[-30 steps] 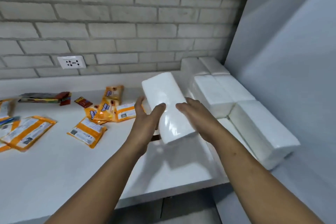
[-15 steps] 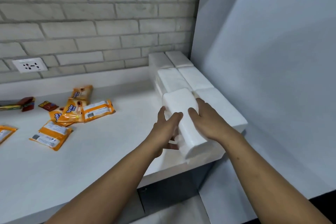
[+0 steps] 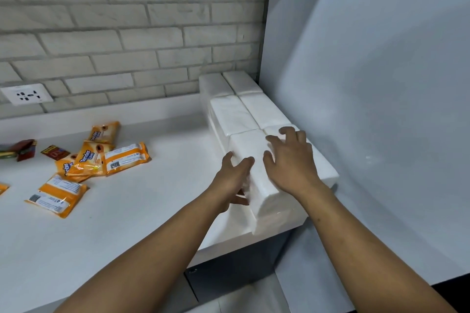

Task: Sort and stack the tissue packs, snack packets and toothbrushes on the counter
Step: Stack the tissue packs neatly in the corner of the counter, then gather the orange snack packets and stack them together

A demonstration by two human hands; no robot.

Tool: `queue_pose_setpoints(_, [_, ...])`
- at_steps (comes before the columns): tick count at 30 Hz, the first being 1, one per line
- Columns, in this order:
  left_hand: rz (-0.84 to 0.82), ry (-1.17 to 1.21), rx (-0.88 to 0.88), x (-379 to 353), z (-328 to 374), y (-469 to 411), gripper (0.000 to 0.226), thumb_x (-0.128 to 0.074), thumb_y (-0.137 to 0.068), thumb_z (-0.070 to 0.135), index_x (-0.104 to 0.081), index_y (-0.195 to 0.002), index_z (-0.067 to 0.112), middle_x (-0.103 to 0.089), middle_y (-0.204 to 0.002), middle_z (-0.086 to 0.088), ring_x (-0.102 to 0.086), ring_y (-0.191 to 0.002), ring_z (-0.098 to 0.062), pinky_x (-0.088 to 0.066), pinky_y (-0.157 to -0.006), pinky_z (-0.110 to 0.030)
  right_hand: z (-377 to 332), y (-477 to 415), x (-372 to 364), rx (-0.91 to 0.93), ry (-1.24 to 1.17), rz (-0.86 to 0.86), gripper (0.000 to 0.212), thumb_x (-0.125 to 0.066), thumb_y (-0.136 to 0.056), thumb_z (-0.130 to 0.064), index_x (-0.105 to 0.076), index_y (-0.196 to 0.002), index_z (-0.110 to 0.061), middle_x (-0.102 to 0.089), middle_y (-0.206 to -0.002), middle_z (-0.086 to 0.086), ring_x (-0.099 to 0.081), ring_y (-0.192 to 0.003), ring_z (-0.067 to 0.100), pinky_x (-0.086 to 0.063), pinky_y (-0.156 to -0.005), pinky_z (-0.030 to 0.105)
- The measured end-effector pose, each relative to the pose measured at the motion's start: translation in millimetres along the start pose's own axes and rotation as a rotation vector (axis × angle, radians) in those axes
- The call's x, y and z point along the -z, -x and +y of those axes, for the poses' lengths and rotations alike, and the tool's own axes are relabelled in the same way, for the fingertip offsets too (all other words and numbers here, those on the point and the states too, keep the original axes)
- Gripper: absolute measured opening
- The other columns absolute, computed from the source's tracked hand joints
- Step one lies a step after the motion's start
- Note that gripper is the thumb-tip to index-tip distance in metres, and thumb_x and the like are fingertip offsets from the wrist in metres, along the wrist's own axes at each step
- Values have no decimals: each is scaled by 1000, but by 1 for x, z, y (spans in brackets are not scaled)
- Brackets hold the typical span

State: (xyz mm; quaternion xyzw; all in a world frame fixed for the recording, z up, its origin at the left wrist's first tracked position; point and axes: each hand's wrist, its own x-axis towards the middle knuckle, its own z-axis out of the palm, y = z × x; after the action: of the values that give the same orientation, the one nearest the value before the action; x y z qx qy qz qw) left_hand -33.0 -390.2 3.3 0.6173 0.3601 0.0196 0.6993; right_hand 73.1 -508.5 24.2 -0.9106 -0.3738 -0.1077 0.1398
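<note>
A white tissue pack [image 3: 250,145] lies lengthwise on the front left of a block of white tissue packs [image 3: 234,114] in the counter's right corner. My left hand [image 3: 230,180] grips the pack's left side, thumb on top and fingers along the side below. My right hand [image 3: 290,162] is over the pack's right edge with its fingers spread and lightly bent, holding nothing. Several orange snack packets [image 3: 126,157] lie scattered on the white counter [image 3: 152,198] to the left. Red and green packaged items [image 3: 17,151], possibly toothbrushes, lie at the far left edge.
A small dark red packet [image 3: 54,152] lies beside the orange ones. A brick wall with a socket [image 3: 26,94] runs behind the counter. A plain pale panel [image 3: 368,109] closes off the right side. The counter's front edge is just under my forearms.
Both hands carried the tissue pack from mid-air over the counter to the right and set it down on the block. My right hand has since let go and spread its fingers.
</note>
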Motion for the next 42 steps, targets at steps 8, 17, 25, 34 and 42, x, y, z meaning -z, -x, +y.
queue_pose_setpoints(8, [-17, 21, 25, -5, -1, -12, 77, -60, -93, 52, -20, -158, 46, -63, -120, -3, -74, -96, -39, -64, -77, -57, 23, -5, -20, -148, -71, -353, 61, -19, -103, -56, -14, -161, -37, 4, -171, 0, 8, -157, 25, 3, -121, 64])
queue_pose_setpoints(17, [-42, 28, 38, -7, -6, -23, 78, -55, -96, 52, -12, -160, 45, -57, -133, -5, -72, -94, -37, -63, -78, -57, 24, -3, -22, -135, -61, -379, 65, -15, -103, -58, -1, -162, -36, 11, -171, -3, 14, -157, 22, 9, -122, 60])
queue_pose_setpoints(25, [37, -190, -47, 28, -9, -20, 83, -44, -94, 74, -13, -162, 41, -48, -150, -5, -64, -116, -30, -57, -95, -42, 25, -4, -6, -143, -101, -301, 67, -19, -103, -58, -1, -162, -34, 8, -171, -3, 13, -157, 19, 10, -123, 56])
queue_pose_setpoints(34, [418, -350, -173, 178, -23, -23, 71, -44, -100, 63, -27, -160, 30, -57, -139, -4, -57, -128, -36, -43, -113, -52, -95, -47, -2, 147, -283, -100, 67, -40, -104, -45, -13, -162, -28, 1, -172, 2, 10, -157, 21, -2, -126, 50])
queue_pose_setpoints(42, [557, -340, -80, 310, -46, -48, 75, -53, -97, 57, -23, -160, 31, -60, -140, -18, -62, -121, -39, -53, -95, -45, -223, -92, -104, 277, -323, -319, 70, -46, -103, -40, -13, -163, -25, -1, -171, 8, 4, -157, 27, -14, -125, 51])
